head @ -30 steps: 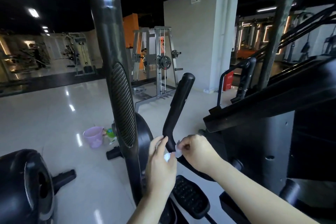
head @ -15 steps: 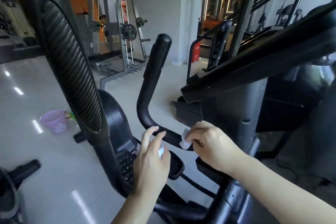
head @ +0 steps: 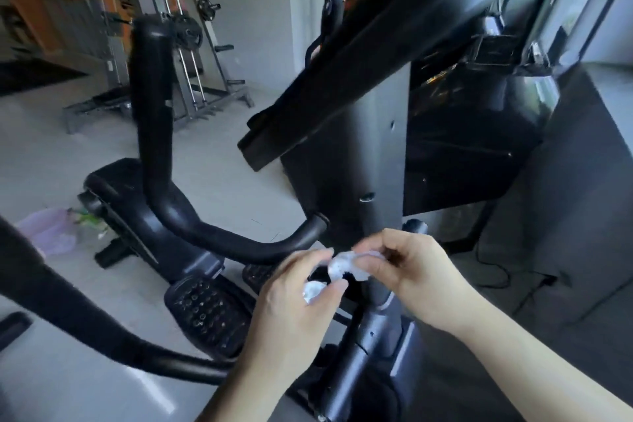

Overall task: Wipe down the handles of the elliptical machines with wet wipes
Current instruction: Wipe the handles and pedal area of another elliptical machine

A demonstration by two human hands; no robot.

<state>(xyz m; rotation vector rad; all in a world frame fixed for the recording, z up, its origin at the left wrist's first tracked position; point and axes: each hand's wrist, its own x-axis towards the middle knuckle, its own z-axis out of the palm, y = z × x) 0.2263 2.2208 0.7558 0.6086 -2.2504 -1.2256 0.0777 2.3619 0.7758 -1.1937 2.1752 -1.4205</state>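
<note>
Your two hands meet just below the free end of the black handle (head: 191,226), and both are on the crumpled white wet wipe (head: 342,265). Your left hand (head: 294,312) pinches its lower wad between thumb and fingers; your right hand (head: 414,271) pinches the upper part with curled fingertips. The wipe is off the handle, held in the air just beside its tip. How it is folded is hard to make out, since your fingers hide much of it, and it reads almost as two lumps, though I count one wipe.

The handle rises left of your hands, bends and runs low toward them; its whole length shows. A second dark bar (head: 68,315) crosses the lower left below the handle, cut off by the frame edge and blurred. Two studded pedals show beneath the handle: a larger one (head: 205,312) and a smaller one (head: 257,272) partly hidden behind your left hand. The grey column (head: 373,154) right of the handle is crossed by a dark slanted beam (head: 376,55) whose upper end leaves the frame. Far left of the handle, a pale purple bucket (head: 48,229) sits on the floor, smeared by motion; the greenish things beside it cannot be identified. One weight rack (head: 185,44) stands behind the handle.
</note>
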